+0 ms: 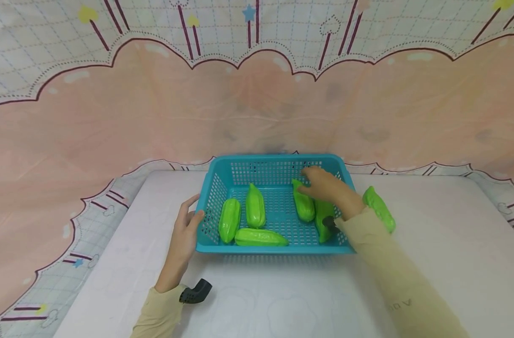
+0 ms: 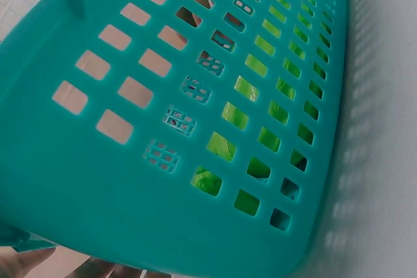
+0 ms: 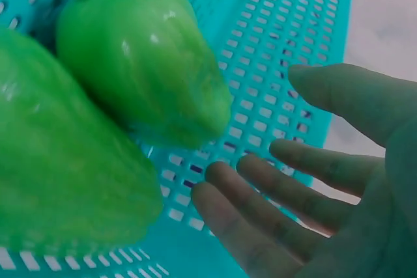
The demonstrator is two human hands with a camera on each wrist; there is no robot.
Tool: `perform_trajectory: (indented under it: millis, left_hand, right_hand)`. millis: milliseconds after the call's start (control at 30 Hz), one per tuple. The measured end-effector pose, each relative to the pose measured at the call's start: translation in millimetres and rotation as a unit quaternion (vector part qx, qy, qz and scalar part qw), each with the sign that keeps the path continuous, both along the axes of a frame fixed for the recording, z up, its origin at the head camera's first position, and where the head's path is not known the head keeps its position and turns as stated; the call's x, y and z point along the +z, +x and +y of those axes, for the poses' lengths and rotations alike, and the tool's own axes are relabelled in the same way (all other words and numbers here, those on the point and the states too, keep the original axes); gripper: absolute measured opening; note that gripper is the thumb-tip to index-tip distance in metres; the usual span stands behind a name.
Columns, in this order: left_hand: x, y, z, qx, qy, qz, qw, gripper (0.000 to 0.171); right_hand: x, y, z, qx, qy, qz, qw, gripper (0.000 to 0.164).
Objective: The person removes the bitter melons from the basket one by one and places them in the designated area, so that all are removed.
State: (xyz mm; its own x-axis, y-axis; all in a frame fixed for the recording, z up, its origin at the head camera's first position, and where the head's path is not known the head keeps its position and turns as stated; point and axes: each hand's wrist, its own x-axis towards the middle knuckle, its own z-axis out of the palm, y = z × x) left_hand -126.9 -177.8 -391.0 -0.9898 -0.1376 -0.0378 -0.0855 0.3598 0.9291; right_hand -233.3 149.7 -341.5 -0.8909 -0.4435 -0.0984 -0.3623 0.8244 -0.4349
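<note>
A blue-green plastic basket [image 1: 276, 250] stands on the white table. Inside are several glossy, ridged green gourd-shaped vegetables, three of them on the left, including one gourd [image 1: 255, 206] with its pointed end away from me. My left hand [image 1: 185, 232] holds the basket's left rim, its thumb at the edge; its fingertips show below the rim in the left wrist view. Over the right part of the basket is my right hand [image 1: 326, 188], above two gourds. The right wrist view shows its fingers spread apart beside a gourd [image 3: 143, 56], nothing between them.
Another green gourd [image 1: 379, 209] lies on the table, just right of the basket. A patterned cloth [image 1: 257, 112] hangs behind the table [image 1: 257, 300]. Each wrist carries a small black device, the left one [image 1: 196, 291] plainly seen.
</note>
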Motion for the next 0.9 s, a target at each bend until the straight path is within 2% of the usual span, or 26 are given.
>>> perform_trajectory:
  millis: [633, 900]
  left_hand:
    - [1.1, 0.7, 1, 0.002, -0.005, -0.001, 1.0000, 0.049]
    - [0.9, 1.0, 0, 0.000, -0.006, -0.001, 1.0000, 0.049]
  right_hand:
    - [-3.5, -6.7, -15, -0.007, 0.026, -0.053, 0.998, 0.057]
    - [-2.6, -4.2, -15, -0.005, 0.030, -0.086, 0.996, 0.066]
